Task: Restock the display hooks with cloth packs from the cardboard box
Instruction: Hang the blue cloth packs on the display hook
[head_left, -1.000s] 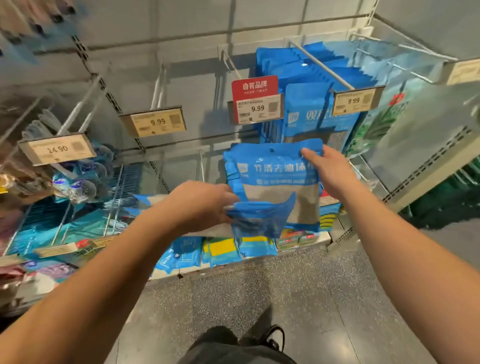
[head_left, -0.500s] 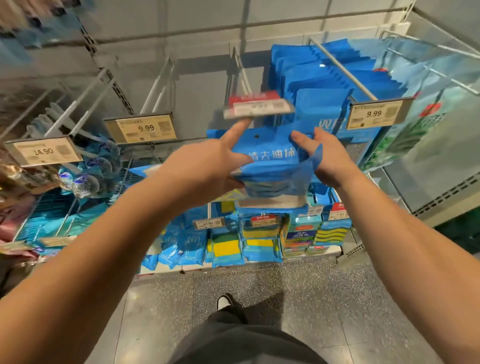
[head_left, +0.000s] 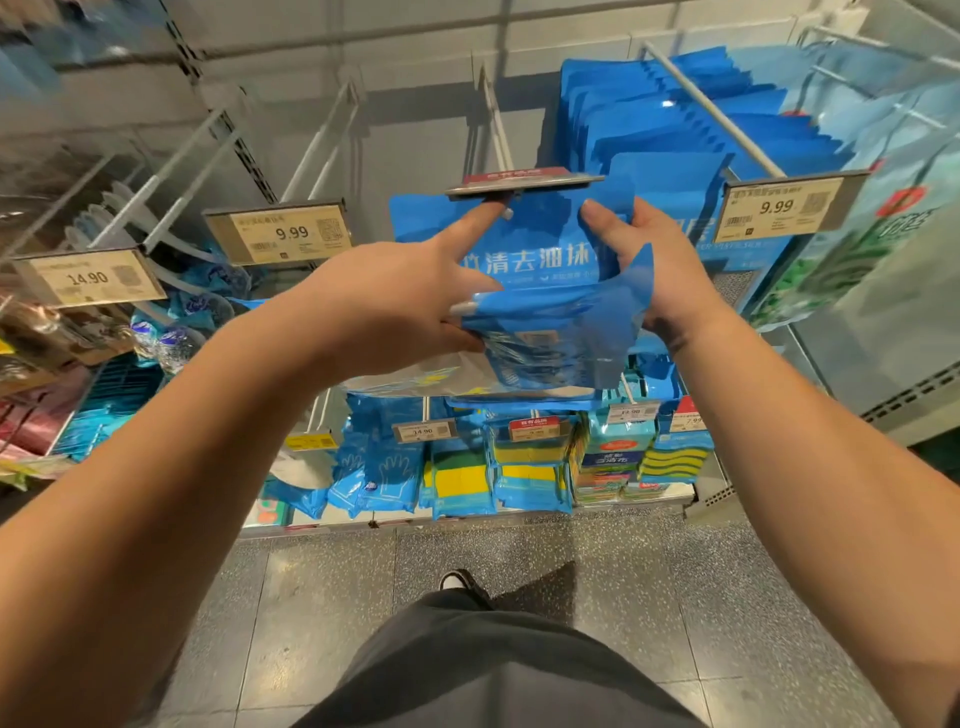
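Cloth packs (head_left: 540, 312), pinched by left hand (head_left: 395, 306) and right hand (head_left: 649, 270), at hook (head_left: 493, 119) tip; hanging step; next: thread holes onto hook.

One head-worn wide-angle view looks forward and steeply down from close range. It faces a wall of display hooks (head_left: 496, 119) at arm's reach, with both forearms stretching in from the bottom corners and the floor (head_left: 649, 597) below. Edges bend outward.
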